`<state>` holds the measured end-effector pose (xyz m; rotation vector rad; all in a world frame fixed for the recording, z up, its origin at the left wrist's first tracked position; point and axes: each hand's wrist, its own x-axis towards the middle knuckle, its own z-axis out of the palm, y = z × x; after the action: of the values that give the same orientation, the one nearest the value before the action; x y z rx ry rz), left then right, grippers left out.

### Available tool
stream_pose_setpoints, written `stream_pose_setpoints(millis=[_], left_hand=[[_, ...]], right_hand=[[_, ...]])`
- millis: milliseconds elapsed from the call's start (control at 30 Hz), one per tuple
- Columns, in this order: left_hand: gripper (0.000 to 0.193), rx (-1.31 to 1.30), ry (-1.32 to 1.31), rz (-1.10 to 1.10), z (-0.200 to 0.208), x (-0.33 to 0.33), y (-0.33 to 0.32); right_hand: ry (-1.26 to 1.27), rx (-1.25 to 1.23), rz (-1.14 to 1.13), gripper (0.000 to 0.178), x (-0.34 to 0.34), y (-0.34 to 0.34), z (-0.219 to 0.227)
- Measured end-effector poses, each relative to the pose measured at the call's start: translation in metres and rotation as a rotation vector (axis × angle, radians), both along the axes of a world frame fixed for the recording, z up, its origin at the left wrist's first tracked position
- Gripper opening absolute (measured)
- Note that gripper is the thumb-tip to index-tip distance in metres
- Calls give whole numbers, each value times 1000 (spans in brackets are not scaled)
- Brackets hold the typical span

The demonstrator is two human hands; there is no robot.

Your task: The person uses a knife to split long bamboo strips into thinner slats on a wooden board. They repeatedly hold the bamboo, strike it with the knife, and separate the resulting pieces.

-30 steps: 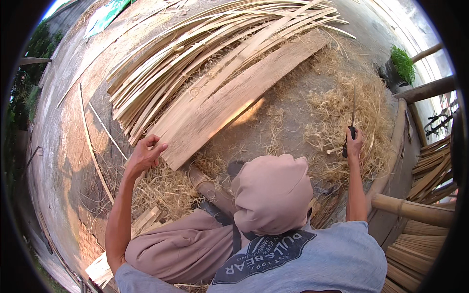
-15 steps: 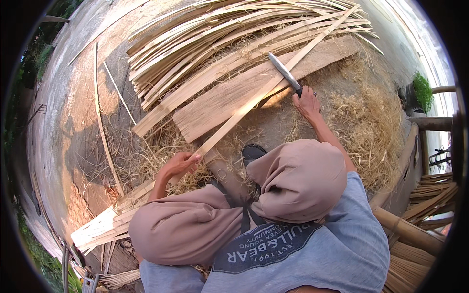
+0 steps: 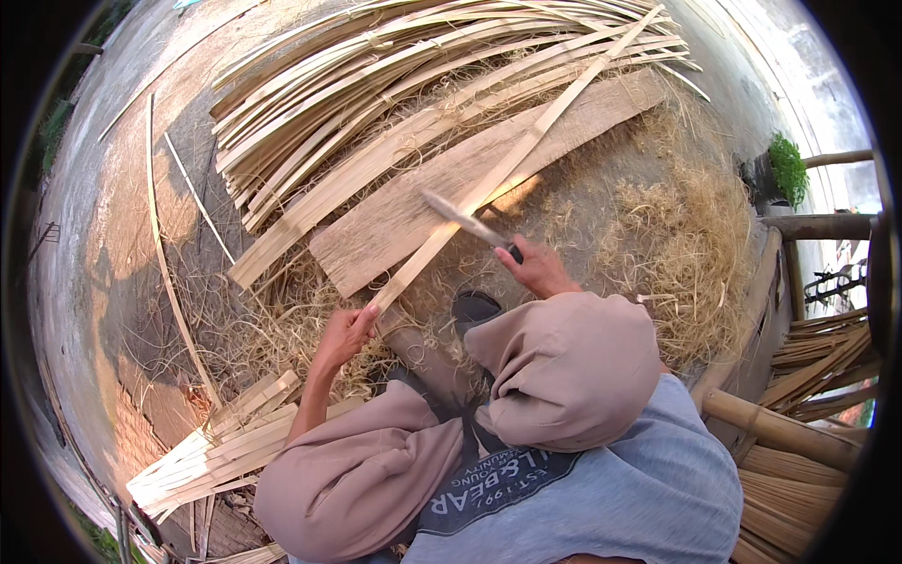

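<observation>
A long pale bamboo strip (image 3: 515, 160) runs slantwise over a wide wooden board (image 3: 395, 216). My left hand (image 3: 349, 331) is closed on the strip's near end, thumb on top. In my right hand (image 3: 543, 269) is a knife (image 3: 465, 222), gripped by its dark handle. The blade, slightly blurred, lies across the upper face of the strip, pointing up and left. The strip's far end rests over a large pile of similar strips (image 3: 376, 85).
Curly shavings (image 3: 686, 254) cover the ground on the right and around my feet. More strips (image 3: 207, 451) lie by my left knee, and single thin strips (image 3: 162, 226) lie farther left. Bamboo poles (image 3: 780, 428) and bundled strips stand at the right.
My right hand has drawn the knife along the strip toward me, from beyond the board's middle to its near side. My left hand still grips the near end.
</observation>
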<state>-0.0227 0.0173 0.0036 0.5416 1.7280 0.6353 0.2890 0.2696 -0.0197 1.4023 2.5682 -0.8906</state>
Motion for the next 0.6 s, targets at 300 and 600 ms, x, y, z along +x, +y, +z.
stream_pose_setpoints(millis=[300,600], left_hand=[[64,-18,172,-10,2,0,-55],[60,-151,303,-13,8,-10,-110]], right_hand=[[99,129,202,61,4,39,5],[15,96,146,63,-8,35,6]])
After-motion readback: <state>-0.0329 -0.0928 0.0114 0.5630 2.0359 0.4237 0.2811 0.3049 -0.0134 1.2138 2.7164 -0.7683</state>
